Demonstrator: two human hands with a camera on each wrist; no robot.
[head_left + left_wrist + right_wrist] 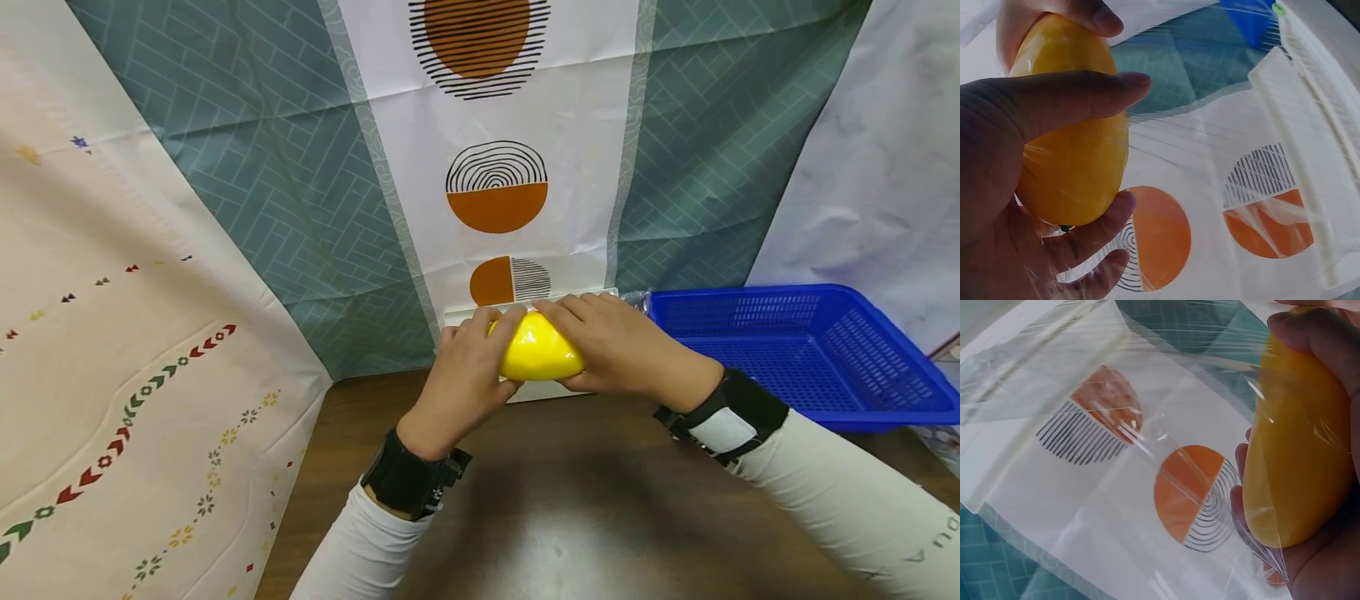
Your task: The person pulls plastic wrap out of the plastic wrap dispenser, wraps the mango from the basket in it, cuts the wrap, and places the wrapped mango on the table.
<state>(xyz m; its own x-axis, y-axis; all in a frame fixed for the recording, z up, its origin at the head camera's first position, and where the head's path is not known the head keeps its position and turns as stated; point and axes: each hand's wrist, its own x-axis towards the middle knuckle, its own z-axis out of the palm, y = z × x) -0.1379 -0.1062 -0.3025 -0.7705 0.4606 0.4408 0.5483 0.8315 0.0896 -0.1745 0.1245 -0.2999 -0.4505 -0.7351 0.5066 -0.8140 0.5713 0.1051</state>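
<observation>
Both hands hold a glossy yellow mango above the table, in the middle of the head view. My left hand grips its left side, thumb across it in the left wrist view, where a small dark green tip shows at the fruit's lower end. From the other side my right hand curls round it. Clear cling film covers the mango and stretches away in creases in both wrist views. Behind the fruit stands a long white cling film dispenser, partly hidden by the hands.
A blue plastic basket stands at the right on the brown wooden table. Hanging cloths form the backdrop, a teal and white one behind and a cream patterned one at the left.
</observation>
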